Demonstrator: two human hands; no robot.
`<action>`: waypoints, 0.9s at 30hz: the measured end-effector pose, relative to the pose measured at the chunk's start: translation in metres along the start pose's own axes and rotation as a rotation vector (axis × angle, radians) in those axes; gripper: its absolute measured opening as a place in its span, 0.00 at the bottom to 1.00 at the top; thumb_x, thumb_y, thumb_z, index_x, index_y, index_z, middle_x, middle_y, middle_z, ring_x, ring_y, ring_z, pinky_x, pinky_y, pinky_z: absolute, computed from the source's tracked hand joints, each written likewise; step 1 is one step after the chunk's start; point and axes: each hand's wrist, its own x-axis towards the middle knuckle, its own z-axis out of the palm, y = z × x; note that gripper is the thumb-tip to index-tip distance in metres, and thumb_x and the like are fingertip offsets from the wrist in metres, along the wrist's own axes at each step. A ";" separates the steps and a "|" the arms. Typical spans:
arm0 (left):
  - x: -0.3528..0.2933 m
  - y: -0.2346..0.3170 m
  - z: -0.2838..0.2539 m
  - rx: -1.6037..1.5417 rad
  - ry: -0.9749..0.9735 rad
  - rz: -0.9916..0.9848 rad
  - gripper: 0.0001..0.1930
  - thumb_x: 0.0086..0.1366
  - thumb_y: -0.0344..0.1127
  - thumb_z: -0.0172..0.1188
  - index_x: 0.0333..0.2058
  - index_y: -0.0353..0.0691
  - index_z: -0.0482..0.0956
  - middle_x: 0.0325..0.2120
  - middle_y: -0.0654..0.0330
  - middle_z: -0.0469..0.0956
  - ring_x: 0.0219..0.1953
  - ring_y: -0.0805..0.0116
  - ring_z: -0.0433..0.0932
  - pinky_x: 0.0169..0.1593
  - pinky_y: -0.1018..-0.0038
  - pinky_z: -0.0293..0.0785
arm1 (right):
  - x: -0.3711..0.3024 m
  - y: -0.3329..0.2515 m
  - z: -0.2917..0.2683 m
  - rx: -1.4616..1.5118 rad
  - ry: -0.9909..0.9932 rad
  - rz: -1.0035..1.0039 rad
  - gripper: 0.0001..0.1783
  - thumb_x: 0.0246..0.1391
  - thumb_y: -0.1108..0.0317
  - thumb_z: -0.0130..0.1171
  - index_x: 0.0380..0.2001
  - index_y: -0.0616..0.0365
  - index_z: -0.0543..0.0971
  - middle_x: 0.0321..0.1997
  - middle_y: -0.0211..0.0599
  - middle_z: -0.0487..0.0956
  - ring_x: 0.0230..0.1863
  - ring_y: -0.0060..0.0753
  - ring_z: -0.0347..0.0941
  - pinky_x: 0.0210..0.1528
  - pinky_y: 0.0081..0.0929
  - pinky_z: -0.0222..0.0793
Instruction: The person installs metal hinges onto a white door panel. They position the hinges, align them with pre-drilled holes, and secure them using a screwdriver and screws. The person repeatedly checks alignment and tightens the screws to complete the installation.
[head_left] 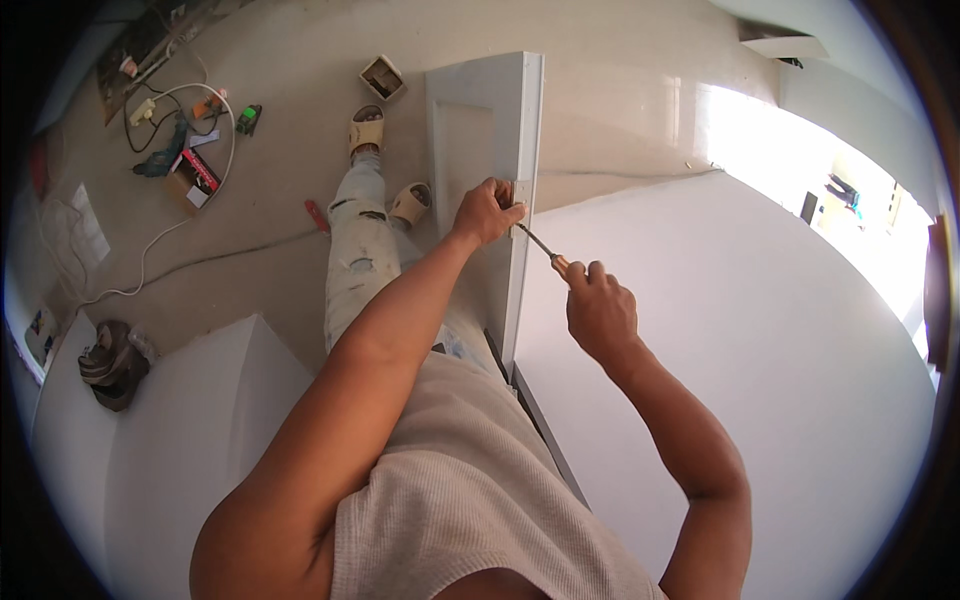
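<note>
A screwdriver (537, 241) with an orange-brown handle is gripped in my right hand (603, 308), its shaft slanting up and left. Its tip meets the edge of a light grey panelled door (475, 90), just below a small metal plate (523, 190) on that edge. My left hand (487, 212) is closed at the same spot, thumb and fingers pinched against the door edge beside the plate. Whatever lies between those fingertips is too small and hidden to make out.
A white wall (700, 330) runs right of the door. On the floor at the left lie a power drill (160, 155), a red and black box (200, 172), a green tool (249, 119) and cables (140, 285). A square container (383, 77) stands ahead; a dark bag (115, 365) sits left.
</note>
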 end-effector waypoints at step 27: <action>-0.003 0.011 -0.002 0.017 0.014 -0.018 0.20 0.53 0.43 0.71 0.30 0.35 0.72 0.26 0.60 0.75 0.30 0.70 0.72 0.40 0.71 0.73 | 0.019 -0.012 -0.026 -0.165 -0.114 -0.113 0.14 0.55 0.67 0.59 0.44 0.59 0.73 0.29 0.42 0.75 0.22 0.34 0.76 0.21 0.35 0.72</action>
